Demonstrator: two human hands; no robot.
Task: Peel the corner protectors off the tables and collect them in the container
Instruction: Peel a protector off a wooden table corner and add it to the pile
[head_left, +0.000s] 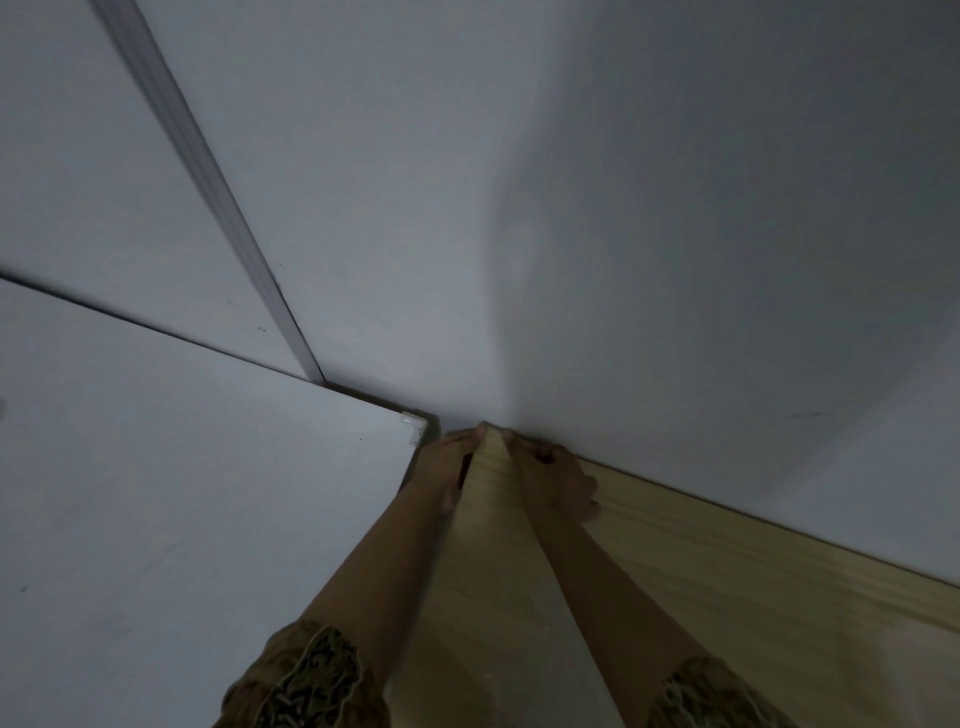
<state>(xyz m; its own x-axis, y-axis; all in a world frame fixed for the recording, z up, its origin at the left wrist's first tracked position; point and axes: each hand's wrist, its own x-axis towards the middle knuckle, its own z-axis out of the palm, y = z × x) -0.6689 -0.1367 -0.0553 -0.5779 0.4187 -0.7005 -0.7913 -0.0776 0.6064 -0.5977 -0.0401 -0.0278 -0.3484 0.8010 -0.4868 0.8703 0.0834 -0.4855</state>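
Both my hands meet at the far left corner of a light wooden table (675, 561), where it touches the white wall. My left hand (451, 465) lies along the table's left edge, fingers stretched, fingertips on the corner. My right hand (558, 480) sits on the tabletop by the back edge, its fingers bent at the same corner. The fingers hide that corner, so no protector shows there. A clear corner protector (415, 429) sits on the near corner of the white table (182, 493) to the left, a narrow gap away from my left hand. No container is in view.
A white wall (623, 234) runs right behind both tables. A white strip (208, 171) runs down the wall to the white table's back edge. A narrow dark gap separates the two tables. The light is dim.
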